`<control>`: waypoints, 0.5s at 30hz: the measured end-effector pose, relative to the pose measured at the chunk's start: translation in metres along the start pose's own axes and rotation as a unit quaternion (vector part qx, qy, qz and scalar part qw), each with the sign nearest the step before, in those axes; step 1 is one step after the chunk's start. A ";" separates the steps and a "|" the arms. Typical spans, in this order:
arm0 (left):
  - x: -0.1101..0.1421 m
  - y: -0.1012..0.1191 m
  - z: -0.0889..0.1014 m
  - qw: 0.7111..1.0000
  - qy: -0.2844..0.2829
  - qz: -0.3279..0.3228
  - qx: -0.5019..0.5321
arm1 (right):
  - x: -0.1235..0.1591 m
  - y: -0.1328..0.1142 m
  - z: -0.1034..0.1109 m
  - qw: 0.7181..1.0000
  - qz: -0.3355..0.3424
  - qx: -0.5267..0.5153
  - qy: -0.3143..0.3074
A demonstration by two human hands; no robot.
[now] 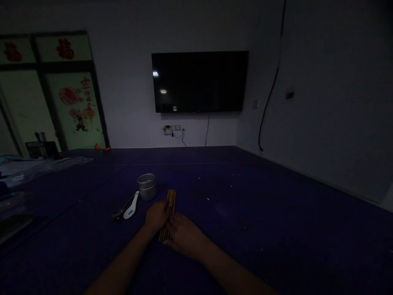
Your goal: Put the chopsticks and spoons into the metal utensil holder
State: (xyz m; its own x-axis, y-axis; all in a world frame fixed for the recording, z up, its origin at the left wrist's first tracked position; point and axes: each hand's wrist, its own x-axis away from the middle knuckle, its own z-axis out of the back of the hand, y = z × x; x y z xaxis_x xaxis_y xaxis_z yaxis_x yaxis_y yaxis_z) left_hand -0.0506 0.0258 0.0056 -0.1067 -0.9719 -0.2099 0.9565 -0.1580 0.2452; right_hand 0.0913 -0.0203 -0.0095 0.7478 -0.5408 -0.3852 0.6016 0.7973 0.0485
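Observation:
A bundle of several wooden chopsticks [172, 194] lies on the dark blue surface, pointing away from me. My left hand [157, 216] is closed around its middle from the left. From the right, my right hand [183, 235] grips the nearer part, its fingers curled against the sticks. To the left of the far ends stands a silver metal utensil holder [147, 189], upright, with small holes in its wall. Beside it rests a white spoon [131, 209] with a blue mark in its bowl. Dark utensils [118, 215] lie along the spoon's left side, their kind hard to make out.
Clear plastic sheeting [46, 167] and a dark flat object [14, 225] lie at the left. Small white scraps [208, 199] dot the blue surface [276, 221]. A television [201, 82] hangs on the far wall; a cable [270, 96] runs down the right wall.

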 end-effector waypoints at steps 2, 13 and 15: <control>-0.001 -0.002 -0.002 1.000 0.009 0.003 0.010 | -0.001 -0.001 0.000 1.000 0.001 0.012 0.003; -0.004 -0.003 0.002 0.987 0.065 0.056 0.134 | -0.005 0.000 0.002 0.997 -0.023 0.033 0.061; -0.004 -0.003 0.001 0.984 0.059 0.047 0.164 | -0.005 0.001 0.002 0.996 -0.027 0.031 0.074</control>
State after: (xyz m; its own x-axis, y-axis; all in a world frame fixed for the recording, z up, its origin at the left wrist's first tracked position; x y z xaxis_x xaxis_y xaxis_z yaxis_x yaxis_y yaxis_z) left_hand -0.0536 0.0305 0.0063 0.0291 -0.9607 -0.2761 0.8192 -0.1353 0.5573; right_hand 0.0885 -0.0176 -0.0062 0.6674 -0.5326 -0.5206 0.6587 0.7483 0.0789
